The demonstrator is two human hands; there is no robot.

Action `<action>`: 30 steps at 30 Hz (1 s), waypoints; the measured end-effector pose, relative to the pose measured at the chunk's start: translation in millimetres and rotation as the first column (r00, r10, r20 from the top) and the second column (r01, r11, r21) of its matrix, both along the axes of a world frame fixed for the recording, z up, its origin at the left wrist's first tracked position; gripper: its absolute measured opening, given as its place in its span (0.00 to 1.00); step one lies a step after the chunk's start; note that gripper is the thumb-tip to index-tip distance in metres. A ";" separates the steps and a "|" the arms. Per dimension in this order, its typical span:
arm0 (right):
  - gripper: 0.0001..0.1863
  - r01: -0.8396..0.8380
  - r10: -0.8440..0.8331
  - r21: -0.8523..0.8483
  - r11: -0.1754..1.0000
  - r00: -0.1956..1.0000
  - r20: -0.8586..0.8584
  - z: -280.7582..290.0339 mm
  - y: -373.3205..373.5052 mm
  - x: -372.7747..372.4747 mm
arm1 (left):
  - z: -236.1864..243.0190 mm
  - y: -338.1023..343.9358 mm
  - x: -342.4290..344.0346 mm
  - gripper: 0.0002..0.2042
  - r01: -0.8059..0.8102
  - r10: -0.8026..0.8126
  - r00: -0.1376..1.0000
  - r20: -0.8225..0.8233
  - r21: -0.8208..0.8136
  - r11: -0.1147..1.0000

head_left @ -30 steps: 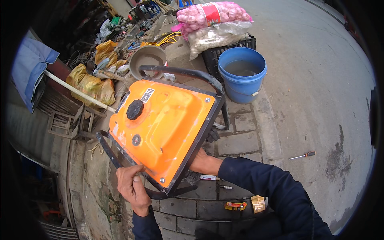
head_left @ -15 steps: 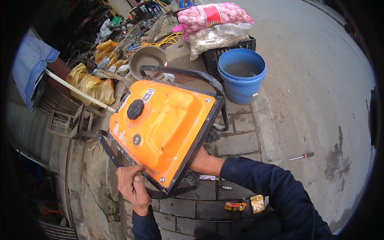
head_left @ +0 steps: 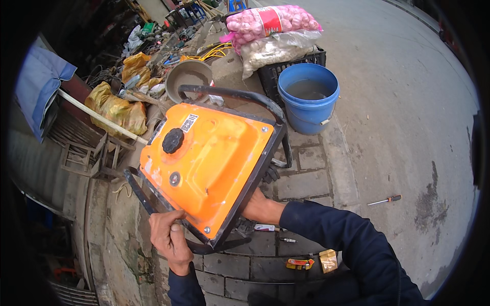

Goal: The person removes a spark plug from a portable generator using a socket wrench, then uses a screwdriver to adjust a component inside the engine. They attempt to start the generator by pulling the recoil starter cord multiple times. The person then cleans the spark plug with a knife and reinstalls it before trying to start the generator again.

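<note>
A portable generator (head_left: 224, 148) with an orange fuel tank and a black tube frame stands before me, turned at an angle on the paving. Its tank carries a black ribbed cap (head_left: 173, 140) and a small round gauge (head_left: 174, 178). At the near left corner, my left hand (head_left: 171, 242) is closed round the frame bar, fingertips by the tank's edge. My right hand (head_left: 263, 208) reaches in below the tank on the near right side, and the tank hides its fingers. Beside it on the bricks lie a white tube (head_left: 266, 227) and a spark plug (head_left: 288, 239).
A yellow-red packet (head_left: 300, 263) and a gold packet (head_left: 328, 260) lie near my right sleeve. To the right is a screwdriver (head_left: 385, 200). Beyond the generator stand a blue bucket (head_left: 309, 109) of murky water, a grey basin (head_left: 176, 76) and a crate (head_left: 268, 76) under sacks of garlic.
</note>
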State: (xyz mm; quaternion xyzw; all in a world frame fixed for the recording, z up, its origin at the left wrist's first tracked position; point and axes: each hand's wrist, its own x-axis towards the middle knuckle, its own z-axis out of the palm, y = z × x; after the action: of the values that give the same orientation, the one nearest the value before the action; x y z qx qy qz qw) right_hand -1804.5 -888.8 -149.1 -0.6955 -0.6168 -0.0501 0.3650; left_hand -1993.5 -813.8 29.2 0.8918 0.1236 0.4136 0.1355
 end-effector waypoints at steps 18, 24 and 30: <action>0.26 -0.053 0.059 0.050 0.997 0.990 -0.124 -2.7 2.9 0.8 | -0.2 -2.7 3.2 0.12 -0.012 0.013 0.999 0.031 -0.031 0.999; 0.25 -0.031 0.042 0.095 0.995 0.992 -0.120 -3.2 3.4 0.6 | 0.7 -0.6 0.9 0.17 -0.001 0.001 1.000 0.001 -0.009 1.000; 0.25 -0.060 0.061 0.014 0.998 0.985 -0.161 -6.1 4.9 0.7 | -2.5 -0.2 1.0 0.14 -0.013 0.014 1.000 0.022 -0.026 1.000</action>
State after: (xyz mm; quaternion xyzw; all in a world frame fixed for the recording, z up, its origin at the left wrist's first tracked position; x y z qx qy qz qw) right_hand -1803.9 -884.0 -155.2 -0.6766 -0.6060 0.0147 0.4181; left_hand -1992.6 -814.0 26.7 0.8844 0.1335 0.4228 0.1456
